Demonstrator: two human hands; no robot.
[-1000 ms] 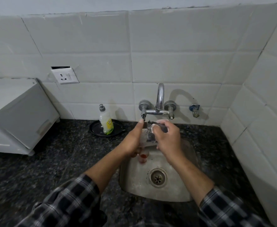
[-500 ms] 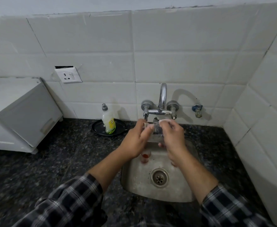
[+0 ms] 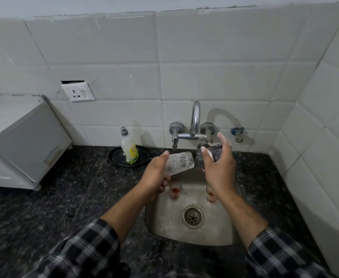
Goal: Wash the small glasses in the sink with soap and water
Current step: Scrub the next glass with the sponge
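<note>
White box point(image 3: 24, 141) sits far left on the dark stone counter point(image 3: 54, 207), its corner poking toward the middle. A wall plug point(image 3: 78, 92) is above it. Next a soap bottle point(image 3: 129, 149) stands on a black plate point(image 3: 115, 157), by the back wall and just left of the tap point(image 3: 195, 121). Lots of bare counter lies in front of the plate, down to the near edge.

The left hand point(image 3: 156, 173) is over the left edge of the sink point(image 3: 164, 227). Its fingers curl round a soapy glass point(image 3: 179, 163), tipped on its side with the mouth facing right. The right hand point(image 3: 218, 167) is up under the tap. Its thumb and fingers pinch a dark sponge point(image 3: 206, 155), and one finger sticks up. The sponge is right at the mouth of the glass; I cannot tell if they touch.

Down in the sink two small glasses with red in them stand at the back, one point(image 3: 175, 189) below the left hand and one point(image 3: 210, 194) partly hidden by the right wrist. The drain point(image 3: 193, 216) is in front of them, with bare sink floor around it. The side wall is close to the sink's right edge.
</note>
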